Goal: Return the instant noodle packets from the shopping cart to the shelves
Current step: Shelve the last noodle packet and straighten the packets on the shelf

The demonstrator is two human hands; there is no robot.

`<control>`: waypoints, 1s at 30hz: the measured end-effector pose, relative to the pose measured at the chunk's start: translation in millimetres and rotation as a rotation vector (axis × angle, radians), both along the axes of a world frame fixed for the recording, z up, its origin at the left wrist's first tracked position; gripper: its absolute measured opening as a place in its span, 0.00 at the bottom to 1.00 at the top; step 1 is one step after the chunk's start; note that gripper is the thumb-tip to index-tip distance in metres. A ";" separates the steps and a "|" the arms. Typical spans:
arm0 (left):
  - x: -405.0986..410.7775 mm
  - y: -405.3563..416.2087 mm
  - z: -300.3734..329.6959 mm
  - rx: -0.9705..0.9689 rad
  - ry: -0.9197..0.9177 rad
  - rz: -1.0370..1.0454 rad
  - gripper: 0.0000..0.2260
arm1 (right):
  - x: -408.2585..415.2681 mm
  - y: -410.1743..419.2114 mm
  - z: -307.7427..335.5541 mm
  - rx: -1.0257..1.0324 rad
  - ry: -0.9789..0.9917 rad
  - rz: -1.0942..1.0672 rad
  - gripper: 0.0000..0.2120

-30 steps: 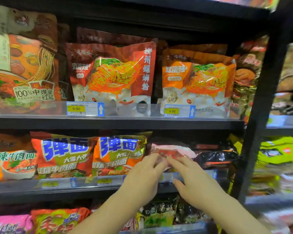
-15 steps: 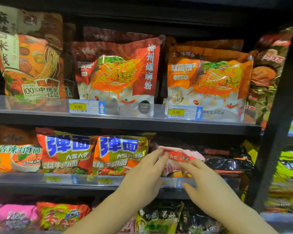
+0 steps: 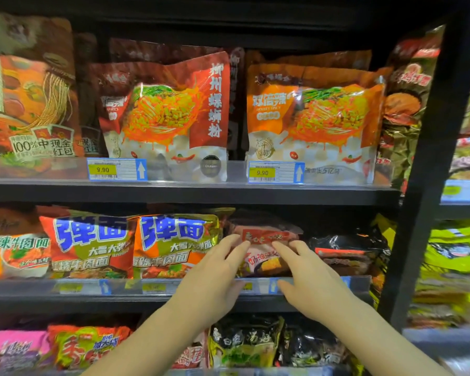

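Observation:
A pink and white instant noodle packet [image 3: 263,256] with a red label stands on the middle shelf [image 3: 33,290], between an orange-green packet [image 3: 174,245] and a black packet [image 3: 347,253]. My left hand [image 3: 215,278] reaches to its left side with straight fingers, the fingertips touching its edge. My right hand [image 3: 307,278] lies on its right side, fingers stretched out against its front. Neither hand curls round the packet. The shopping cart is out of view.
The upper shelf [image 3: 190,192] carries large red and orange noodle bags [image 3: 168,115] behind price tags [image 3: 117,169]. More packets [image 3: 244,340] fill the lower shelf. A black upright post [image 3: 429,169] bounds the bay on the right, with further goods beyond.
The view has shifted slightly up and closer. Both hands have drawn a little apart on the pink packet, which now stands more upright with more of its front showing.

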State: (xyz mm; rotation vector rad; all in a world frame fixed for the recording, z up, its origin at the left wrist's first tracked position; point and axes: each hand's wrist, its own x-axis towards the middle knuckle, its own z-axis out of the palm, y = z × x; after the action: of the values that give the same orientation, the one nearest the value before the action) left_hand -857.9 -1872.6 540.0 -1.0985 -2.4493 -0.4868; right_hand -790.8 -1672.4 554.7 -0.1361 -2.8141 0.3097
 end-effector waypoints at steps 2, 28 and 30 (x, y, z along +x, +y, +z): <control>1.0 -0.4 -0.5 0.007 -0.005 0.002 0.34 | 4.8 1.3 0.3 -0.009 0.004 0.027 0.36; 48.9 68.2 -29.8 0.121 -0.062 -0.044 0.24 | 84.8 70.4 -19.3 -0.116 0.060 -0.112 0.36; 49.0 69.3 -27.7 0.125 -0.059 -0.027 0.23 | 80.8 74.5 -21.6 -0.120 0.068 -0.111 0.37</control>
State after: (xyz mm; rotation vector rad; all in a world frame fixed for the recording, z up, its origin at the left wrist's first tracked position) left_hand -808.8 -1803.3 512.4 -1.0807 -2.4203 -0.6792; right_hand -710.1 -1597.9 533.1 -0.3016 -2.7085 0.4487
